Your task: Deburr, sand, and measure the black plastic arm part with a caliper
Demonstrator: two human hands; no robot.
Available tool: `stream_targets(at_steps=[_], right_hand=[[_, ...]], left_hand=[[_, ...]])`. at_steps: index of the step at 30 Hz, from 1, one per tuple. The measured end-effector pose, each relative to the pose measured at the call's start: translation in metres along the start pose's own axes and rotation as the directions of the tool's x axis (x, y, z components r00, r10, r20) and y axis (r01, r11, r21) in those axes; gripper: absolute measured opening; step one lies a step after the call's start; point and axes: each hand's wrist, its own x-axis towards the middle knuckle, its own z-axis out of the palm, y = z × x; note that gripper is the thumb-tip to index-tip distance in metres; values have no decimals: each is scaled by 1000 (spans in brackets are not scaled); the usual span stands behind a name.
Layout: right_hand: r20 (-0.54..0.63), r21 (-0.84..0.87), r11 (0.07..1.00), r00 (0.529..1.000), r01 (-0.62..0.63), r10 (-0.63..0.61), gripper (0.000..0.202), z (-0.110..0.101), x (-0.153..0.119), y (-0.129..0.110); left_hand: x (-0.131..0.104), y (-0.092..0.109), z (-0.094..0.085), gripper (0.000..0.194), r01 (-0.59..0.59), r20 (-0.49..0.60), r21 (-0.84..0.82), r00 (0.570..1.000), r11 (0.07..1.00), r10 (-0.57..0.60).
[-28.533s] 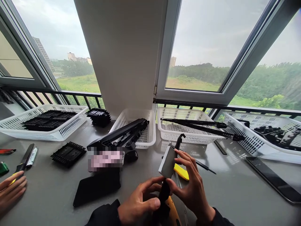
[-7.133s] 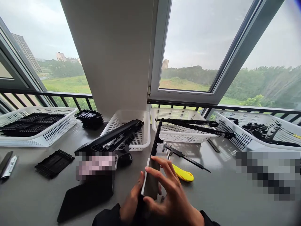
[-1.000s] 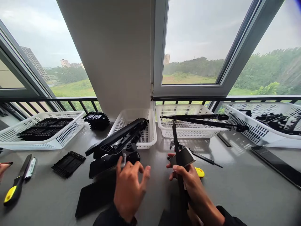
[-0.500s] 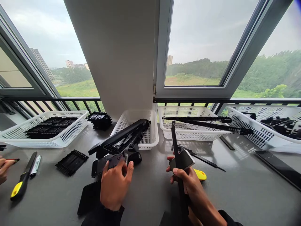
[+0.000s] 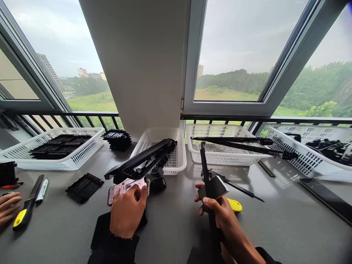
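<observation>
My left hand [image 5: 125,212] is over a phone [image 5: 112,192] with a lit, pinkish screen. Its fingers are bent but apart, with fingertips at the screen, and it holds nothing. Long, narrow and black, a flat strip [image 5: 205,161] stands up from my right hand [image 5: 217,209], whose fingers and thumb close around it. The same hand also grips a grey, pale-edged block [image 5: 218,187] against the strip. Beyond the phone, a bulky black plastic part [image 5: 143,161] leans on the rim of a white basket [image 5: 180,169]. A black mouse [image 5: 158,185] lies beside the phone.
Another person's hand [image 5: 9,207] rests at far left, near a yellow-black knife [image 5: 24,214] and a marker [image 5: 42,190]. Black slotted plates [image 5: 84,187] lie on the table and in the left basket [image 5: 71,163]. A yellow-handled tool [image 5: 235,205] lies beyond my right hand.
The phone screen has gone from dark to lit, and my left hand has shifted slightly left. At far left, the other person's hand has let go of the reddish tool; a black part now appears there.
</observation>
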Motion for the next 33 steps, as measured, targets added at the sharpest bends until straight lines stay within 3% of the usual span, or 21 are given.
stream_targets(at_steps=[4, 10, 13, 16, 21, 24, 28, 33], right_hand=[[-12, 1, 1000, 1000, 24, -24, 47, 1, 0, -1], [2, 5, 999, 999, 35, -35, 45, 0, -1, -4], [-5, -4, 999, 999, 38, -38, 41, 0, -2, -3], [-2, -17, 999, 999, 34, -34, 44, -1, -2, -3], [-27, -15, 1000, 1000, 10, -11, 67, -4, -1, -1], [6, -1, 1000, 1000, 11, -11, 73, -6, 0, -1], [-4, 12, 1000, 1000, 24, -24, 68, -3, -2, -3], [-23, -8, 1000, 999, 27, -27, 70, 0, -3, -5]], left_hand=[[-1, 0, 2, 44, 13, -5, -28, 1000, 1000, -13], [-24, 21, 20, 42, -154, 16, -130, 987, 979, 158], [-28, 24, 23, 44, -181, 31, -149, 982, 972, 187], [-21, 17, 18, 44, -129, 14, -137, 991, 982, 132], [-2, 0, 4, 43, 9, 10, -71, 1000, 997, -9], [0, -1, 4, 44, 22, 12, -71, 1000, 997, -22], [-12, 10, 16, 42, -68, -7, -132, 998, 989, 67], [-27, 23, 30, 41, -179, 49, -165, 981, 970, 189]])
